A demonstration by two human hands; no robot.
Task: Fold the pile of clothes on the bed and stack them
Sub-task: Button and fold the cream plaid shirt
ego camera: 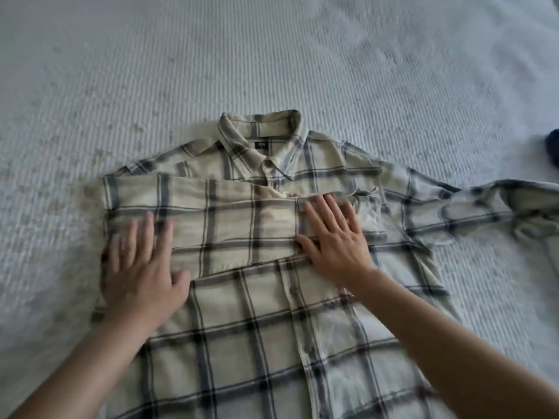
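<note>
A beige plaid shirt (pixel 257 322) with dark check lines lies front up on the bed, collar away from me. Its left sleeve is folded across the chest as a flat band. The other sleeve (pixel 496 207) trails out to the right. My left hand (pixel 142 270) lies flat with straight fingers on the left end of the folded sleeve. My right hand (pixel 332 237) presses flat on the sleeve's right end, near the chest pocket. Neither hand grips cloth.
The bed is covered by a pale ribbed bedspread (pixel 211 71) that stretches far beyond the shirt. A dark blue item (pixel 553 146) peeks in at the right edge; what it is cannot be told.
</note>
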